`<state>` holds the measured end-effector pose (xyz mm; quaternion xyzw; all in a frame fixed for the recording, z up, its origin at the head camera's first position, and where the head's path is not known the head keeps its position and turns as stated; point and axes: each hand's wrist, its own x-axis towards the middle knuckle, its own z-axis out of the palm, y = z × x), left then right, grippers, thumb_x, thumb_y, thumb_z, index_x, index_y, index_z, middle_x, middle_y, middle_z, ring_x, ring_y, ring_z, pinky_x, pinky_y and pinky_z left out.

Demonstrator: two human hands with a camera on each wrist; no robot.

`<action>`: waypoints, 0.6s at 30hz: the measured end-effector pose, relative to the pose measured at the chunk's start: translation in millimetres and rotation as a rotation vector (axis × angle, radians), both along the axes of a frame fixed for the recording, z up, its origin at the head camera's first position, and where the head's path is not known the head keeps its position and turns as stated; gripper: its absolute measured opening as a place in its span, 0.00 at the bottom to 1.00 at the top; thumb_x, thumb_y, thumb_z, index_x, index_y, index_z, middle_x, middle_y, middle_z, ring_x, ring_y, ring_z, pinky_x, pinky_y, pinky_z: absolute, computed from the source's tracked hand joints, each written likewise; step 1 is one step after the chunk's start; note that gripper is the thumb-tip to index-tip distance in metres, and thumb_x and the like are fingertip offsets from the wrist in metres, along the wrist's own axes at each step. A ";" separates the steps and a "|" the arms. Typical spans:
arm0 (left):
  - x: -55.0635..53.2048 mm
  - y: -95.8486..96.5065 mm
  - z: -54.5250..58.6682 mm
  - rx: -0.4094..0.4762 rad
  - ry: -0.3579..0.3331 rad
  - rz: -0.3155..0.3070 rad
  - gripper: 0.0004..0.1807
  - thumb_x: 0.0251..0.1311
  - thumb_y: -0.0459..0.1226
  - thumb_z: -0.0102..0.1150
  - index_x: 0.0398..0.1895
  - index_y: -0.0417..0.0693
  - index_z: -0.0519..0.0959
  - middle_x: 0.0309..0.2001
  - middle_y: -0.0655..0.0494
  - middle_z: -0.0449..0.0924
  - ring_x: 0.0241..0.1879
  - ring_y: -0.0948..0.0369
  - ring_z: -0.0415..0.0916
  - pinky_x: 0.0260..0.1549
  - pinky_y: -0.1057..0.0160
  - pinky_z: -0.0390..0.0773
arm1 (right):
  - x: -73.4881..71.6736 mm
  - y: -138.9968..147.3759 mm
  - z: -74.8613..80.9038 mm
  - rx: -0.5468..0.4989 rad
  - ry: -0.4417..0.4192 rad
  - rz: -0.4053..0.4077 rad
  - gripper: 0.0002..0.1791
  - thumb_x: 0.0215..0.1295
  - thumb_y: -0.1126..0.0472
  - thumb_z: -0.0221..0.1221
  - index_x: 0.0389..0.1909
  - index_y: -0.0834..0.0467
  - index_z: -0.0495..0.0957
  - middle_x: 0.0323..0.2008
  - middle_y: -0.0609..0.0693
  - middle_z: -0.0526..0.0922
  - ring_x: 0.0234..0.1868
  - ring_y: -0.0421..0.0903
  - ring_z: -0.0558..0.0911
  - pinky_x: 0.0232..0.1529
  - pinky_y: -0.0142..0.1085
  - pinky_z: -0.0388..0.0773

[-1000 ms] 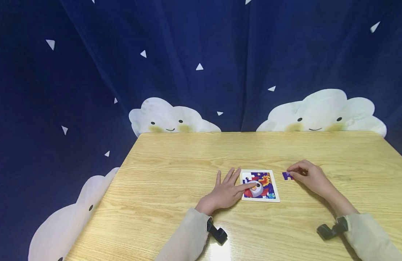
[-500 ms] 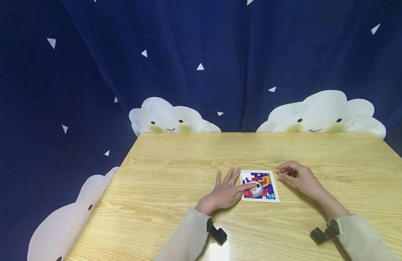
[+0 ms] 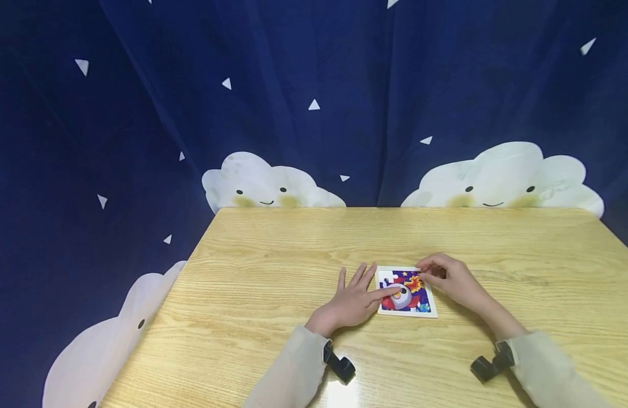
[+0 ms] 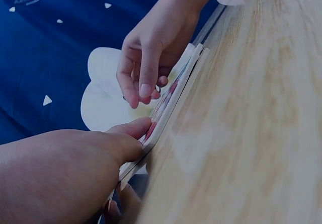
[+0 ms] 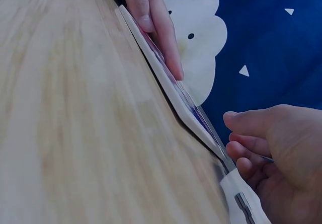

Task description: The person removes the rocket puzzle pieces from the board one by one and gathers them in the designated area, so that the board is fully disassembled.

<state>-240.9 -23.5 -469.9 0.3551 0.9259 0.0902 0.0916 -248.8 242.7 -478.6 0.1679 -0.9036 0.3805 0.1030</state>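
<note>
A small jigsaw puzzle point(image 3: 406, 296) with a bird-like face on a purple ground lies in its white-rimmed tray. White base shows at the picture's upper-left corner. My left hand point(image 3: 344, 300) has its fingers spread, the index finger across the picture and the others beside the tray's left edge. Over the upper-right corner is my right hand point(image 3: 454, 282), thumb and fingers curled together. Its puzzle piece is hidden behind the fingers in the head view. In the right wrist view, the right hand point(image 5: 287, 156) is just above the tray's edge point(image 5: 176, 103).
The tray lies on a light wood table point(image 3: 273, 249). A dark blue curtain point(image 3: 293, 68) with white triangles and smiling clouds hangs behind and to the left. A black wrist camera point(image 3: 339, 365) sits on the left wrist, another wrist camera point(image 3: 489, 365) on the right.
My right hand has moved left from beside the tray to over its upper-right corner, and the purple piece it pinched no longer shows. The left hand and the tray have stayed put.
</note>
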 end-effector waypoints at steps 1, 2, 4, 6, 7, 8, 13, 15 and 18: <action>-0.3 0.1 -0.4 0.002 -0.002 0.000 0.26 0.77 0.47 0.34 0.72 0.86 0.53 0.81 0.50 0.35 0.80 0.48 0.34 0.72 0.32 0.40 | -0.5 -1.7 0.1 -0.001 0.003 0.005 0.09 0.59 0.66 0.66 0.41 0.58 0.83 0.33 0.48 0.82 0.30 0.30 0.74 0.30 0.26 0.73; -0.5 0.3 -0.9 0.003 -0.004 0.000 0.26 0.77 0.47 0.34 0.72 0.86 0.53 0.81 0.50 0.35 0.80 0.48 0.34 0.72 0.32 0.40 | -1.0 -3.6 -0.1 -0.005 0.009 0.009 0.09 0.59 0.66 0.66 0.41 0.58 0.83 0.33 0.48 0.83 0.30 0.30 0.74 0.30 0.26 0.73; -0.7 0.3 -1.2 0.006 -0.007 0.001 0.26 0.77 0.47 0.34 0.72 0.87 0.53 0.81 0.50 0.35 0.80 0.48 0.34 0.72 0.32 0.39 | -1.9 -7.8 0.7 -0.009 0.011 0.020 0.09 0.59 0.66 0.66 0.40 0.59 0.84 0.33 0.48 0.83 0.30 0.30 0.74 0.30 0.26 0.73; -0.7 0.1 -1.7 0.013 -0.010 0.001 0.26 0.77 0.47 0.34 0.72 0.86 0.53 0.81 0.50 0.35 0.80 0.48 0.34 0.72 0.32 0.39 | -2.7 -11.9 1.7 -0.009 0.005 0.035 0.09 0.59 0.67 0.66 0.41 0.59 0.83 0.33 0.49 0.83 0.31 0.31 0.75 0.31 0.26 0.74; -0.6 0.0 -1.8 0.016 -0.013 0.001 0.26 0.77 0.46 0.34 0.72 0.86 0.53 0.81 0.50 0.35 0.80 0.48 0.34 0.72 0.32 0.39 | -2.7 -13.8 2.5 -0.006 -0.001 0.042 0.09 0.59 0.67 0.66 0.41 0.59 0.83 0.34 0.49 0.83 0.31 0.31 0.75 0.31 0.26 0.74; -0.4 -0.1 -1.9 0.018 -0.013 0.001 0.26 0.77 0.46 0.34 0.72 0.87 0.53 0.81 0.50 0.35 0.80 0.48 0.34 0.72 0.32 0.39 | -2.9 -15.6 3.0 -0.002 -0.008 0.048 0.09 0.59 0.68 0.65 0.41 0.59 0.83 0.34 0.49 0.83 0.31 0.31 0.75 0.32 0.26 0.74; 0.6 -0.5 -1.2 0.022 -0.006 -0.002 0.26 0.77 0.46 0.34 0.72 0.86 0.54 0.81 0.50 0.37 0.80 0.48 0.35 0.72 0.32 0.41 | -4.4 -22.6 4.4 0.026 -0.026 0.049 0.09 0.60 0.68 0.64 0.42 0.59 0.83 0.34 0.49 0.83 0.32 0.32 0.75 0.33 0.26 0.75; 0.7 -0.7 -0.7 0.019 -0.001 -0.002 0.26 0.77 0.46 0.34 0.72 0.86 0.54 0.80 0.50 0.37 0.80 0.48 0.35 0.72 0.32 0.41 | -5.7 -24.4 4.6 0.043 -0.023 0.041 0.08 0.61 0.69 0.64 0.41 0.59 0.83 0.34 0.49 0.83 0.33 0.32 0.75 0.34 0.26 0.76; 0.1 -0.6 -0.2 0.016 -0.001 -0.002 0.26 0.77 0.47 0.33 0.72 0.86 0.54 0.81 0.50 0.37 0.80 0.48 0.35 0.72 0.32 0.41 | -7.7 -27.1 5.7 0.075 -0.019 0.036 0.08 0.60 0.69 0.64 0.41 0.59 0.83 0.35 0.49 0.83 0.33 0.33 0.75 0.35 0.26 0.76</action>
